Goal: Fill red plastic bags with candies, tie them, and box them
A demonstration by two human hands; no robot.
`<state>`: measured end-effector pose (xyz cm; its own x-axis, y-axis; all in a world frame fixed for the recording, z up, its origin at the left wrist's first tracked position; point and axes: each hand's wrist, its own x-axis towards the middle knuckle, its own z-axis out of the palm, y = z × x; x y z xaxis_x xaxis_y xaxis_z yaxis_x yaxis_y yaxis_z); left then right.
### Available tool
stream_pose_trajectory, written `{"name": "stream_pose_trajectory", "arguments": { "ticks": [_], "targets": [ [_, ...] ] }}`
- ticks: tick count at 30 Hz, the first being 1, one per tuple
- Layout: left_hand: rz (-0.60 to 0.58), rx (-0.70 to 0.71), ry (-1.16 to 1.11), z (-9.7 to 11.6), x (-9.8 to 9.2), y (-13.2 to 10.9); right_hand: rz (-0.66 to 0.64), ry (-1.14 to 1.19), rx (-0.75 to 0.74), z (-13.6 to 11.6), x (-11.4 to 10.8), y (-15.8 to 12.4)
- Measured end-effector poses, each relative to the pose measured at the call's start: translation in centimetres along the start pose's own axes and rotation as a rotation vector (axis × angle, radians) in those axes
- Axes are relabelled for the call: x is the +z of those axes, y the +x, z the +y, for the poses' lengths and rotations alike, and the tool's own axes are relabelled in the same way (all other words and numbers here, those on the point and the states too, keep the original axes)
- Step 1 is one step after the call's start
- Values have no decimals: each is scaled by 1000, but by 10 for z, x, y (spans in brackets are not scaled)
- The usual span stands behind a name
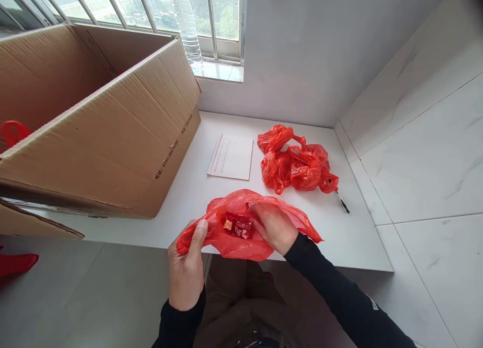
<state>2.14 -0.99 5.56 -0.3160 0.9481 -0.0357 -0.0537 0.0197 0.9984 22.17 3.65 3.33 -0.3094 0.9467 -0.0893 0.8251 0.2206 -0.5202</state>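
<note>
Plainly enough, the left hand [187,272] grips the bunched edge of a red plastic bag [237,248], thumb on top and the other fingers mostly out of sight; the bag's mouth gapes open near the front edge of the white surface [181,207]. The right hand [273,227] is inside it, its fingertips hidden, so I cannot tell whether those fingers hold anything; just beside them, in the bag, lies a dark red packet [239,226], its printing too small to read. Beyond, on the surface, sit several knotted red bags [305,169], crowded too closely to count, their contents hidden; a thin dark-tipped stick [342,202] pokes out beside them, its other end covered. To their left lies a white booklet [232,156], its lines too fine to read; farther left a large cardboard box [113,146] runs out of sight, its wall hiding most of something red [15,131]; behind its corner a clear bottle [187,28] stands on the windowsill [222,71], its top cut off.
</note>
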Motion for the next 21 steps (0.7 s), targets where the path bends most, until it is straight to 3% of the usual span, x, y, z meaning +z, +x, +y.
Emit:
{"name": "stream_pose_trajectory", "arguments": {
  "ticks": [6, 21],
  "targets": [
    [-18, 1, 40, -5, 1, -4, -50, -89, -17, 0, 10, 1],
    [-8, 24, 40, 4, 2, -6, 32, 149, -35, 5, -16, -6]
  ]
}}
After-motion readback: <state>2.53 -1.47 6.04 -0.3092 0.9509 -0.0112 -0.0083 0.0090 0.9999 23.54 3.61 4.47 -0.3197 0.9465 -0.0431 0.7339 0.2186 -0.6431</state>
